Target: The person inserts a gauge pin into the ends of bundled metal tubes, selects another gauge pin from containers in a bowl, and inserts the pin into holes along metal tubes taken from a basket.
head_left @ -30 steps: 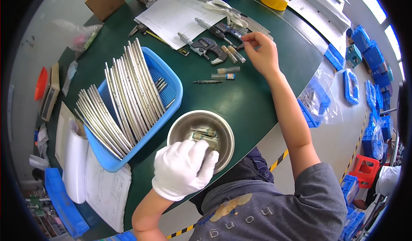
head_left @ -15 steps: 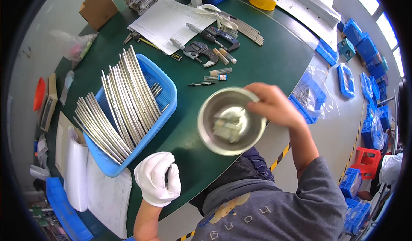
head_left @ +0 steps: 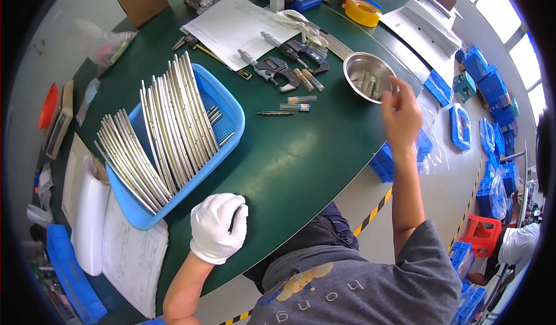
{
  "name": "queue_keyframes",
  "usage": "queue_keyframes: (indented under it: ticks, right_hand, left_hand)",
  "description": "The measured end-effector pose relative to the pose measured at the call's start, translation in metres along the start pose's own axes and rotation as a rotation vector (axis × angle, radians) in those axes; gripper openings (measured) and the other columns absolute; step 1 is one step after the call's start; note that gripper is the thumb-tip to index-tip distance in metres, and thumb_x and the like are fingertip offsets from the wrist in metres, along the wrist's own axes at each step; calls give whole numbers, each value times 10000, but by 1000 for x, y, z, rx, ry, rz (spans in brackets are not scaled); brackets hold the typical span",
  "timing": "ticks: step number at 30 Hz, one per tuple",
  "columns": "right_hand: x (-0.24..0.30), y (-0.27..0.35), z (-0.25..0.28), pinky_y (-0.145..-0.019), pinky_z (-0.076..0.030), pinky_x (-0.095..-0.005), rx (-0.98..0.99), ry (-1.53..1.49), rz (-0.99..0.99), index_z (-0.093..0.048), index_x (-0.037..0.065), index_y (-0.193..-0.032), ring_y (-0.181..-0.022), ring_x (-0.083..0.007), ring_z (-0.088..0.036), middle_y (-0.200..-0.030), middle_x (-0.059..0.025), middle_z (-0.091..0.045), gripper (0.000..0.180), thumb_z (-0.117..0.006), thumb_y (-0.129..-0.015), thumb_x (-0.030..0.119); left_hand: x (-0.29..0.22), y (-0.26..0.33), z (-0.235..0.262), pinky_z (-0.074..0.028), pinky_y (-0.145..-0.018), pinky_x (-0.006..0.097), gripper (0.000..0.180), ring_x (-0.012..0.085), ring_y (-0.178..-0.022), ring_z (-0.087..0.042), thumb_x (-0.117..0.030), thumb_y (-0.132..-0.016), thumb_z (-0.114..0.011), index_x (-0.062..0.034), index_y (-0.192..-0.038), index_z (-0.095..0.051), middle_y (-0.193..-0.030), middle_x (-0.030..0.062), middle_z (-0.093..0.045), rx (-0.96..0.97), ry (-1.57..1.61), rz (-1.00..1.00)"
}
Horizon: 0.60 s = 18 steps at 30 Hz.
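Observation:
At the right of the green table, my bare right hand [head_left: 401, 116] is at the near right rim of a round metal bowl [head_left: 354, 85], thumb and fingers closed against it. Inside the bowl lie several small clear tubes [head_left: 366, 82]. My left hand [head_left: 219, 228], in a white glove, rests curled near the table's front edge, with no object showing in its fingers. Beyond it to the left stands a blue basket [head_left: 233, 125], where long silvery metal rods [head_left: 176, 122] lie slanting in two bunches.
Two digital micrometers [head_left: 272, 70] lie on paper sheets [head_left: 231, 30] and the table, with small labelled tubes [head_left: 295, 107] and a pen-like rod [head_left: 275, 114] nearby. A roll of yellow tape [head_left: 362, 12] lies at the back. Blue crates [head_left: 383, 163] stand on the floor at right.
My right hand has carried the metal bowl away from my body, to the far right of the table. My left hand stays curled at nearly the same place.

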State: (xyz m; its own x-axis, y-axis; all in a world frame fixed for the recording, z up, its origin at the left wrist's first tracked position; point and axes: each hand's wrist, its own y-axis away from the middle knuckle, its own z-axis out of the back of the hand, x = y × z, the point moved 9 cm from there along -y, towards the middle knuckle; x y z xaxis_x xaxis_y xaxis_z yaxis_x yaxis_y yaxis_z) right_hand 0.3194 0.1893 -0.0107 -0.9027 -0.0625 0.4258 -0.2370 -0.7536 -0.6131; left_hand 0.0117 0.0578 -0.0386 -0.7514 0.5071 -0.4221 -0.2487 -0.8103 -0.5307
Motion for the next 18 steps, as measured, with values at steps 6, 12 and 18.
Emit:
queue_keyframes:
  ticks: [6, 12, 18]
  right_hand:
    - [109, 32, -71, -707, -439, -338, 373, -104, 672, -597, 86, -897, -876, -231, -522, -898, -54, -540, 265, -581, -637, 33]
    - [104, 18, -92, -709, -431, -348, 358, 23, 660, -588, 94, -975, -864, -244, -522, -871, -60, -533, 332, -573, -650, 32]
    - [113, 22, -91, -706, -421, -361, 441, 9, 739, -616, 82, -917, -844, -259, -519, -862, -74, -524, 209, -610, -709, 68]
  left_hand:
    - [7, -10, -6, -462, -545, 359, 135, 270, -632, -563, -39, -677, -640, -69, -792, -578, -749, 76, -577, -38, 23, 21]
    - [15, -6, 2, -452, -525, 367, 114, 258, -613, -554, -64, -697, -632, -87, -791, -571, -722, 55, -566, -87, 29, 67]
    - [26, -3, -3, -465, -556, 372, 50, 265, -648, -566, -124, -744, -601, -77, -744, -583, -724, 66, -581, 41, 178, 175]
